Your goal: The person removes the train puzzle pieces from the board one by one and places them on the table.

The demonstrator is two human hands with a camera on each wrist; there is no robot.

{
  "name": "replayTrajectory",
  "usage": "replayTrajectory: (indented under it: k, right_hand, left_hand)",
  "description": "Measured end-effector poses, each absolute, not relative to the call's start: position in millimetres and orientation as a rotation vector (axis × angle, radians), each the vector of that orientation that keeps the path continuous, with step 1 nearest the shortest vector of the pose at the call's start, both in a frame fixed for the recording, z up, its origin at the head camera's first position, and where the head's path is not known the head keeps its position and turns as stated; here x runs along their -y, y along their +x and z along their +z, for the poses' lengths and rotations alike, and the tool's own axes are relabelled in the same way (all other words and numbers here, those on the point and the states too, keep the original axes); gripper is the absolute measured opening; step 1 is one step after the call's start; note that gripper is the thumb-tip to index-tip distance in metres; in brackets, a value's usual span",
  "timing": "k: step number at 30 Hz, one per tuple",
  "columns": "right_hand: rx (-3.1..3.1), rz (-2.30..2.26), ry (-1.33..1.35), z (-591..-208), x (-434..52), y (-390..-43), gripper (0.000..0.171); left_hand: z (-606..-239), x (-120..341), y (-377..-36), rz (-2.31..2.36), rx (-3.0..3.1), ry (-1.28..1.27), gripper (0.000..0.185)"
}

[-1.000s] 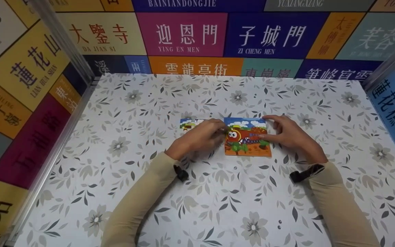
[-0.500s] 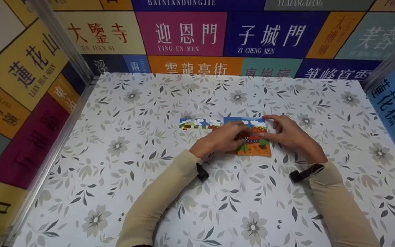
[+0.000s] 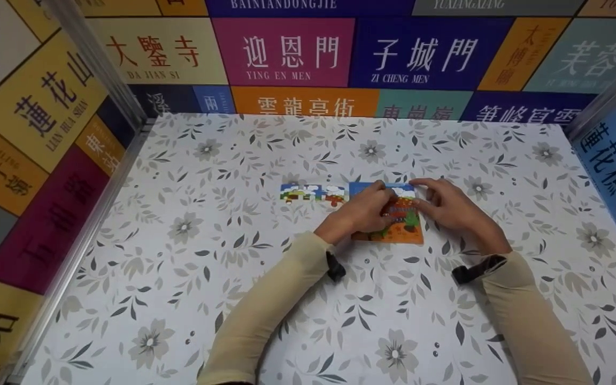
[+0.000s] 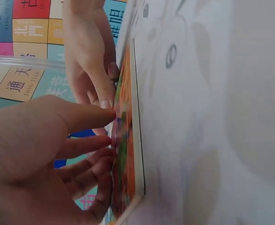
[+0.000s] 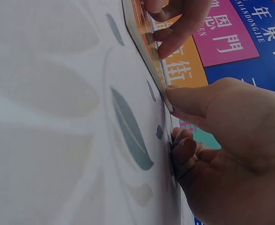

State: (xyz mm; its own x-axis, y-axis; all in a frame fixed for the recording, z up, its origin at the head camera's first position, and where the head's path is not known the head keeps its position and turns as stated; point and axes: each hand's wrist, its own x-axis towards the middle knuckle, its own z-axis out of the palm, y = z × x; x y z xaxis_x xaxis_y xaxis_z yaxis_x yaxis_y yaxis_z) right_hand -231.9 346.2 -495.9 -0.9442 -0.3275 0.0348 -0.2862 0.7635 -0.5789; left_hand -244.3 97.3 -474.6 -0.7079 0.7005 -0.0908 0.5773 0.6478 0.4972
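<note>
On the floral-patterned desk [image 3: 190, 278], a short strip of joined puzzle pieces [image 3: 313, 193] lies just left of the square jigsaw puzzle board [image 3: 407, 232], near the desk's middle. The left hand [image 3: 364, 214] rests on the board's picture with its fingers only loosely bent, fingertips pressing the surface and gripping nothing. The right hand [image 3: 449, 206] steadies the board's right edge, thumb and fingertips laid against it in an open grip, and walls of coloured panels [image 3: 286, 53] with Chinese place names close the desk in on three sides.
</note>
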Motion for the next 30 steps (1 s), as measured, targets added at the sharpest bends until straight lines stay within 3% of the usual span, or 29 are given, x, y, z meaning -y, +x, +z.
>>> replayTrajectory:
  k: [8,17,30]
  right_hand:
    - [-2.879,-0.939,-0.494,-496.8,-344.8,-231.5,0.047]
    - [-2.853,-0.956,-0.402,-497.2,-345.6,-231.2,0.048]
    - [-2.891,-0.945,-0.501,-496.3,-345.8,-229.0,0.046]
  left_hand:
    - [-472.9,-102.8,-242.4,0.682,-2.603,0.887,0.037]
    - [-475.1,-108.2,-240.1,0.675,-2.639,0.892,0.038]
    - [-476.2,-108.9,-239.9,0.738,-2.602,0.901,0.032]
